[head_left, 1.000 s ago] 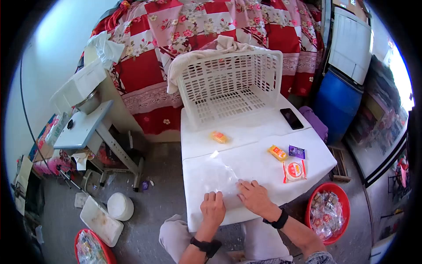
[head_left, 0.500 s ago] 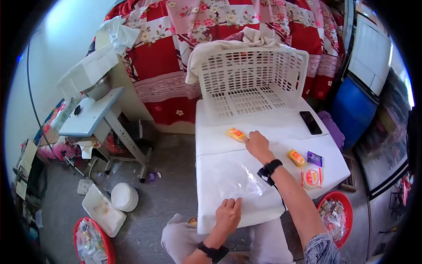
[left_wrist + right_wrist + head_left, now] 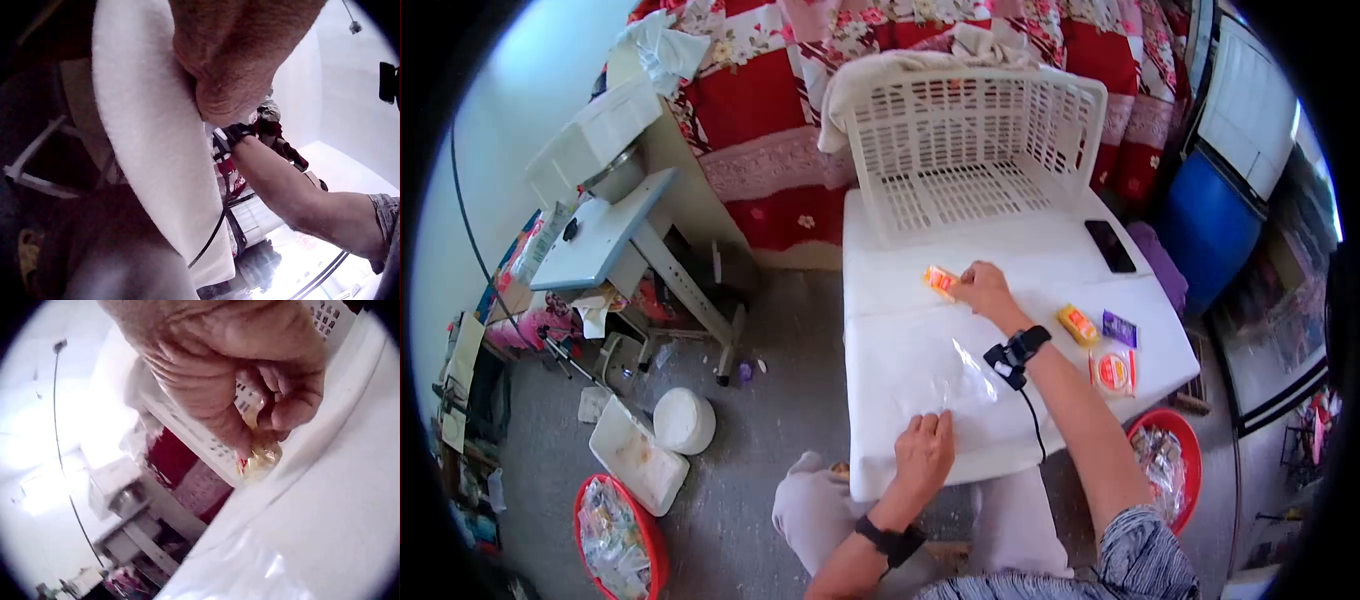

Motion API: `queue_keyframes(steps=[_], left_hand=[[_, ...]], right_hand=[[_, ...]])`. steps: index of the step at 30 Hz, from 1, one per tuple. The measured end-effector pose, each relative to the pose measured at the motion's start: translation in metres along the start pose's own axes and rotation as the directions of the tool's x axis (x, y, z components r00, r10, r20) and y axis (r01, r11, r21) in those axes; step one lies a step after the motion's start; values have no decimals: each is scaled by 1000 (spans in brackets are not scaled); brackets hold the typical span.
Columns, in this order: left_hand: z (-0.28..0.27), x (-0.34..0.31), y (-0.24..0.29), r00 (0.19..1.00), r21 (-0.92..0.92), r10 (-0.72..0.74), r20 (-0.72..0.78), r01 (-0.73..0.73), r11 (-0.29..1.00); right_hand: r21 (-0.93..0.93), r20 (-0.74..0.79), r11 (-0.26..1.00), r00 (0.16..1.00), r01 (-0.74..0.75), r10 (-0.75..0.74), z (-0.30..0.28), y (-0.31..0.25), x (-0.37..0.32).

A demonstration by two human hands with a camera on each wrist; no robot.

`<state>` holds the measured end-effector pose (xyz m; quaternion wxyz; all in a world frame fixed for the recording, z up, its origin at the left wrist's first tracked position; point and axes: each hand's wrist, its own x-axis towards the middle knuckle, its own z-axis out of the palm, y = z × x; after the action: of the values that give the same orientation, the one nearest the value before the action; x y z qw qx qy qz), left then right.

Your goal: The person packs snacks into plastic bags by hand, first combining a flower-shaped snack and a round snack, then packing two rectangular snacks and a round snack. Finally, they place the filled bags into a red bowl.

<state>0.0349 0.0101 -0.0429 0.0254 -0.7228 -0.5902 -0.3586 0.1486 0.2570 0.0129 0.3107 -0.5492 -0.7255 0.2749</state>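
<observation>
A small snack in a yellow-and-orange wrapper (image 3: 938, 279) lies toward the back of the white-covered table (image 3: 880, 350). My right hand (image 3: 990, 291) pinches its right end between thumb and fingers; the right wrist view shows the crinkled wrapper (image 3: 264, 464) under the fingertips. Nearer to me, a clear plastic bag (image 3: 968, 378) is spread flat on the table. My left hand (image 3: 924, 452) has curled fingers at the bag's near edge and holds it there; its fingertips are hidden in the left wrist view.
Right of my right hand lie another yellow packet (image 3: 1078, 325), a purple packet (image 3: 1119, 328) and a round snack in a clear-and-red wrapper (image 3: 1113, 372). A black phone (image 3: 1110, 246) is farther back. The white plastic crate (image 3: 975, 165) stands on its side at the back. Red tubs (image 3: 662, 560) flank the table on the floor.
My right hand has left the bag, reached forward to the far yellow snack and taken hold of its end. The left hand has stayed at the bag's near edge.
</observation>
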Motion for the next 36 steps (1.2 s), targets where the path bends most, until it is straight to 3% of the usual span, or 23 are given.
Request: queue_keyframes(steps=[1,3,7,10,16,20,22,25,27,30,34,36], left_hand=[[0,0,0,1000,22,-2,-6,3,1000],[0,3,1,1000,14,0,-17,1,1000],[-1,6,3,998,-1,-36,-52,36,999],[1,10,5,997,-8,-40,-62,39,999],[1,5,20,995,-5,15,-101,-15,1000],[4,-1,27,982,1,178,-69,-178,984],[4,-3,31,969,-3,237,-69,-238,971],[4,-1,33,966,-40,240,-99,-245,969],[1,0,32,976,-82,200,-83,-207,975],[-4,3,30,976,-105,202,-84,-210,972],[-6,2,29,980,-97,172,-102,-182,978],[-6,1,27,979,-89,170,-108,-180,980]], right_hand=[[1,8,1000,1000,-23,23,-13,-6,-23],[373,140,922,989,-101,52,-50,-30,-73],[410,318,862,932,-299,173,-87,-37,-186],[475,353,769,894,-427,277,-71,-16,-233],[513,298,752,908,-413,295,-54,0,-238],[582,230,695,905,-422,357,-40,0,-238],[599,61,733,931,-323,360,-28,-6,-240],[709,4,663,941,-242,339,-14,-14,-250],[677,80,686,953,-267,292,-16,-19,-259],[509,138,841,982,-182,130,-15,-23,-265],[540,149,807,971,-237,185,-16,-18,-259],[639,303,694,938,-332,170,-21,-18,-257]])
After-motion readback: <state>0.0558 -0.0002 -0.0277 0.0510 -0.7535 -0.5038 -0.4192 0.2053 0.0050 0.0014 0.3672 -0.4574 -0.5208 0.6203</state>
